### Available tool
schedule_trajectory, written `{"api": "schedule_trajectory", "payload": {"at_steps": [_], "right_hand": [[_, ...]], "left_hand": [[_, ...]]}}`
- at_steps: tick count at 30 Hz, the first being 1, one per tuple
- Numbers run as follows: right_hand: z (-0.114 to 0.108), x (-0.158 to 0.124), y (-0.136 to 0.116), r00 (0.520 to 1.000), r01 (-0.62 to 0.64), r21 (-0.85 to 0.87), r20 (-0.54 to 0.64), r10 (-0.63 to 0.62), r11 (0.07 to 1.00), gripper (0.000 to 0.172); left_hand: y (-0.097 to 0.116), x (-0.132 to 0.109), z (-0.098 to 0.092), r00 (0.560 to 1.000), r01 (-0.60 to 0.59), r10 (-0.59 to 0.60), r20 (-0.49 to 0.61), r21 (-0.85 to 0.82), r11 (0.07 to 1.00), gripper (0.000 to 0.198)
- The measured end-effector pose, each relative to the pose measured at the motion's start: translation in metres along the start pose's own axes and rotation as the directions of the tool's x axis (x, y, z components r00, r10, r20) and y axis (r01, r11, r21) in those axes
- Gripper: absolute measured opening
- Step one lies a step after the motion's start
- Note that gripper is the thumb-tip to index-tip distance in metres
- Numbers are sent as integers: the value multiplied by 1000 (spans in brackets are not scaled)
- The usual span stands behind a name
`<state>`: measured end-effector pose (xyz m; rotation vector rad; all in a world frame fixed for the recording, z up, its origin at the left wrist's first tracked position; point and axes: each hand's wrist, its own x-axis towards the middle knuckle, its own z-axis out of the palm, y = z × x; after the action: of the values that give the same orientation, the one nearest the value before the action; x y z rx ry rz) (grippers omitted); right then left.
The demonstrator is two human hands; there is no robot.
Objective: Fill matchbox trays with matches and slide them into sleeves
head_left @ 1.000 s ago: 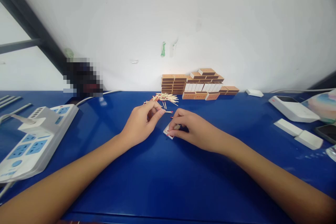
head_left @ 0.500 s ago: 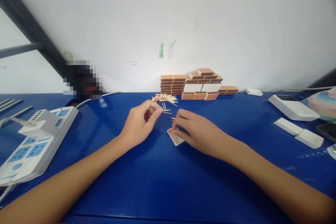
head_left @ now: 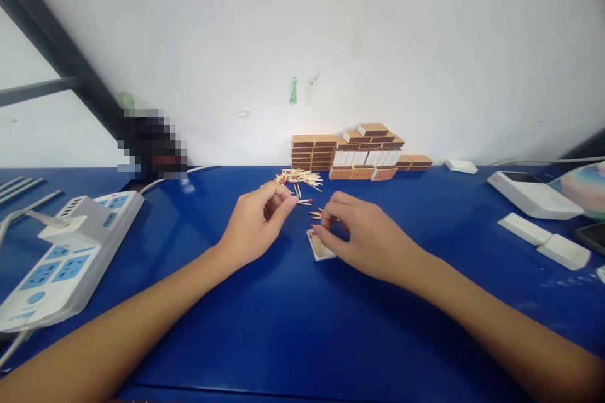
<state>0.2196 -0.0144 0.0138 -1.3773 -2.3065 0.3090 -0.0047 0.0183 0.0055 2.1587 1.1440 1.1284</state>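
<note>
1. Head view, L hand point(head_left: 258, 220): thumb & index meet. Matches point(head_left: 305, 202) show right at the tips, but can't tell if you're pinching them or they're lying on the table point(head_left: 265, 327) just beyond. If pinched loosely, they could slip.
2. Same view, R hand point(head_left: 368, 233): hangs over the open matchbox tray point(head_left: 326, 258), thumb & bent index close. A red match head point(head_left: 312, 225) shows by your thumb tip; can't tell if it's gripped. Tray's on the table, nearer your R, part hidden by fingers, w/ some sticks point(head_left: 317, 244) inside.
3. Tray looks light & your L hand isn't bracing it, so a thumb bump could prob. skid or tip it, spilling the contents.
4. Loose matches point(head_left: 315, 215) lie just behind the tray, close to your R fingers; a careless sweep could scatter them.
5. Pile point(head_left: 302, 177) is just past your L hand; knuckles drifting fwd could spread it.
6. Matchbox stack point(head_left: 359, 151) stands farther back; an overlong reach could topple it.
</note>
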Motion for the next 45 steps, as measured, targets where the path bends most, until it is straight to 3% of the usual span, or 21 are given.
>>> {"api": "schedule_trajectory", "payload": {"at_steps": [7,9,11,13,16,18,21,24,27,29,31,34,38,45], "right_hand": [[5,-2,-6,995,-99,-50,-8,99,994,44],[2,0,-4,992,-112,2,-55,112,994,43],[-1,2,-3,990,-104,164,-78,118,981,33],[-3,4,-4,992,-94,435,-38,122,896,22],[-2,6,-7,989,-117,728,23,147,675,31],[0,5,-10,985,-123,781,19,174,612,35],[1,4,-13,983,-108,794,-5,183,598,33],[-4,4,-13,987,-94,786,-7,161,611,34],[-16,6,-8,984,-73,748,-52,169,659,35],[-25,8,-2,976,-63,685,-110,189,726,33],[-32,9,5,976,-75,580,-125,180,811,32],[-35,8,14,992,-98,413,-27,119,905,29],[-29,4,16,995,-46,241,97,23,969,23],[-15,1,10,991,-4,95,137,-10,995,19]], "left_hand": [[1,0,0,1000,3,-3,-6,-16,1000,22],[3,0,2,999,49,-49,6,-87,995,25],[7,-1,4,988,151,-143,54,-231,961,31],[11,-3,6,962,273,-238,137,-384,882,37],[16,-7,9,921,390,-308,240,-509,768,40],[17,-9,10,905,421,-305,295,-539,729,40],[17,-9,10,894,435,-266,361,-549,714,40],[15,-8,7,916,359,-208,343,-470,806,42],[12,-8,4,954,34,37,297,-230,973,33],[10,-10,3,905,-200,213,369,-72,977,39],[8,-12,5,836,-321,282,471,4,947,49],[5,-15,9,810,-362,296,506,34,932,43],[1,-14,11,858,-325,274,434,45,945,37],[-1,-12,11,904,-243,186,386,102,965,50]]}}
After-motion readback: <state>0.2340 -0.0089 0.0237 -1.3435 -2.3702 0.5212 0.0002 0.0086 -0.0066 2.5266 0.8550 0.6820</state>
